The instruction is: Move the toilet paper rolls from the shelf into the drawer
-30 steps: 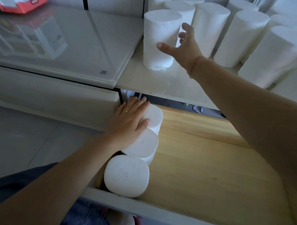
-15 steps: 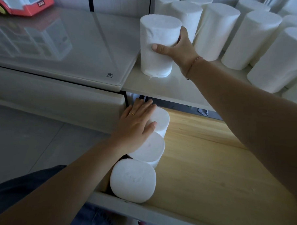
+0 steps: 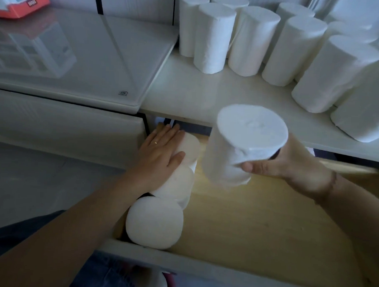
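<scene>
- Carried roll [image 3: 238,149]: gripped in the right hand [image 3: 291,167], thumb across its near side and fingers wrapped behind. It hangs in the air above the open drawer [image 3: 256,222], tilted with its flat top toward the camera and touching nothing else.
- Change: half a second ago this roll stood at the front-left corner of the shelf [image 3: 197,93] with the hand just closing on it. That corner is now bare, and the roll has cleared the shelf edge and come forward and down.
- Left hand [image 3: 160,150]: fingers straight and together, lying flat on the back roll [image 3: 191,146] and middle roll [image 3: 178,186] of the row in the drawer, as it did a second ago.
- Front roll [image 3: 154,222] stands upright against the drawer's near wall, touching the middle roll.
- Reading: the lift is done and placing comes next. The bare wood just right of the row looks the likely spot, probably starting a second column.
- Shelf stock [image 3: 212,38]: many upright rolls remain, so the task is in its early stages.
- Beyond: glass-topped unit [image 3: 79,51] to the left, with a red-and-white box [image 3: 21,5] at the far corner.
</scene>
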The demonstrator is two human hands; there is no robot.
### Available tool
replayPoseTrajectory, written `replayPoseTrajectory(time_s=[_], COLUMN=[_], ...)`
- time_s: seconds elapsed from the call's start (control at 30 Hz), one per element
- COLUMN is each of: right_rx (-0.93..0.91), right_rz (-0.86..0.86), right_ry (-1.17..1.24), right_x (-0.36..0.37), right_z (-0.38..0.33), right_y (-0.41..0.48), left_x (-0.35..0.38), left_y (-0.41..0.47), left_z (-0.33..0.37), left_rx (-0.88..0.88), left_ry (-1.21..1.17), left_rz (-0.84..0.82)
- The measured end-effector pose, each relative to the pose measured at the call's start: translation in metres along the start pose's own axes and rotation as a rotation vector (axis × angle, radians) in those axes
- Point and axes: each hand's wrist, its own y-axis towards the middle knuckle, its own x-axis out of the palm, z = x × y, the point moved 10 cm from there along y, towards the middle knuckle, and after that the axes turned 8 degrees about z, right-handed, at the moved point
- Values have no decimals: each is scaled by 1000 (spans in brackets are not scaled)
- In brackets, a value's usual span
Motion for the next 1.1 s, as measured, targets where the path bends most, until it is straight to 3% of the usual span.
replayPoseTrajectory(time_s=[0.2,0.3,0.43,0.53,0.6,0.67,0.83,1.1], right_rx=[143,168,275,561,769,865,887,843], right_rz=[84,144,29,-80,-32,64,209,180], right_ry=[-254,-266,-295,-141,117,321,518,396], right_x=[8,3,6,6,9,15,37,44], right_z=[95,116,131,148,154,156,146,139], right_y=[-27,-26,-31,-50,-61,-62,-45,-24], left_x=[8,12,14,16,18,20,29,36], left_y=[-3,-4,-6,-6,-3,1,11,8], left_z=[10,15,17,17,20,36,68,67], left_rx=[86,130,146,132,117,159,211,222], left_ry=[78,111,104,134,132,133,104,148], left_rz=[-50,-76,-113,-168,-205,-198,-148,-155])
